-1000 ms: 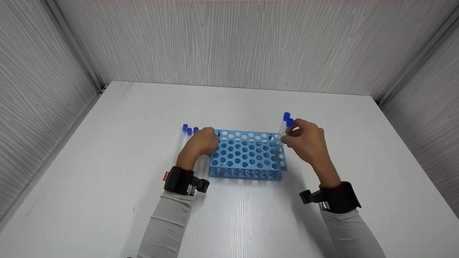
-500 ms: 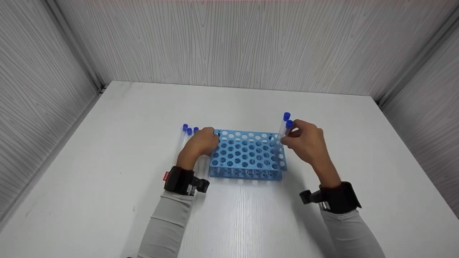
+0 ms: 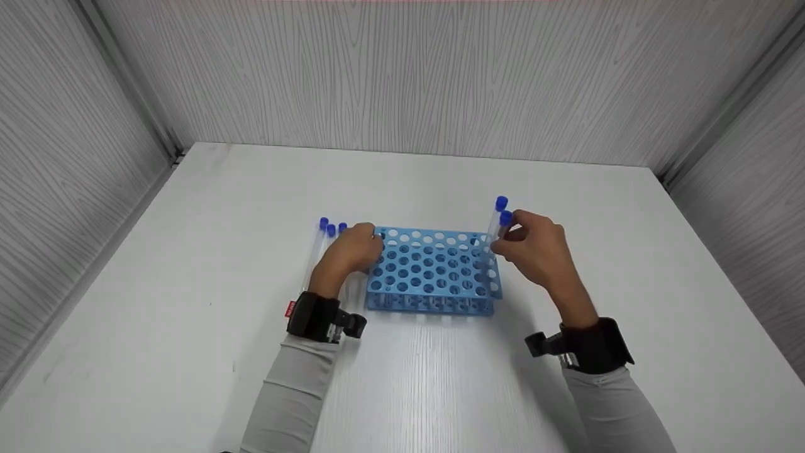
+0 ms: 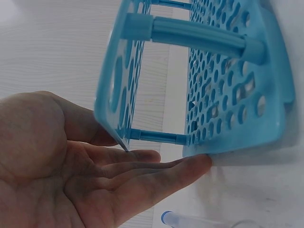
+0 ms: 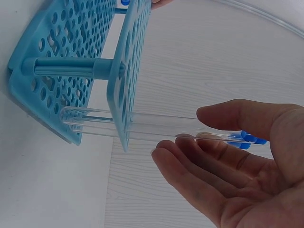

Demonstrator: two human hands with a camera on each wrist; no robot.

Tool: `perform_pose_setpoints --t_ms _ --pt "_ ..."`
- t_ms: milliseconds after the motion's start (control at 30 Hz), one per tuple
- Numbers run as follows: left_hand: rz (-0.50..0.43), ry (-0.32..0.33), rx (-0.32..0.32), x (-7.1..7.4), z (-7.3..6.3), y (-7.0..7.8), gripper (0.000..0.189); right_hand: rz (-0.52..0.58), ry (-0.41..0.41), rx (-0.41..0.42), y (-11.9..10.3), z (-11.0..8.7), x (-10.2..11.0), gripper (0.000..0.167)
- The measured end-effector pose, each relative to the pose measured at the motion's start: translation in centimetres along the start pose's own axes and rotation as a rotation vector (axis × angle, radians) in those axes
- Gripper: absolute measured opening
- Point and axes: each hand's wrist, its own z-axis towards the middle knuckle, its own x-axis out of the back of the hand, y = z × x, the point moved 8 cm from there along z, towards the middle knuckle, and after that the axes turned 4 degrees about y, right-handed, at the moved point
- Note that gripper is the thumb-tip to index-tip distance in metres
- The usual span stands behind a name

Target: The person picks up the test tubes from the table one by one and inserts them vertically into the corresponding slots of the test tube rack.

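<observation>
A blue test tube rack with rows of round holes stands on the table. At its far left corner my left hand grips it, thumb on the upper plate and fingers along the end. On the right side, my right hand pinches a clear test tube near its blue cap. In the right wrist view tube glass passes through the upper plate and reaches down to the lower one. A second blue-capped tube stands just behind the held one, largely overlapped by it.
Several blue-capped test tubes lie on the table left of the rack, partly hidden by the left hand and forearm. The white table meets a grey wood-grain wall behind, with panels on both sides.
The held test tube has dropped very slightly against the tube behind it, with the right hand moving a little left. The left hand and rack look unchanged.
</observation>
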Motion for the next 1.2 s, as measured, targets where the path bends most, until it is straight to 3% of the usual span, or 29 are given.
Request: perform_pose_setpoints --t_ms 500,833,1200 --pt "0.020 0.003 -0.016 0.05 0.04 0.01 0.049 -0.015 -0.039 -0.013 0.10 0.11 -0.10 0.029" --pt "0.021 -0.005 -0.005 -0.03 0.04 -0.05 0.051 -0.039 -0.119 -0.034 0.60 -0.19 -0.58 0.030" --pt "0.013 -0.003 0.008 -0.05 0.18 -0.09 0.050 -0.058 -0.116 -0.020 0.74 -0.21 -0.52 0.029"
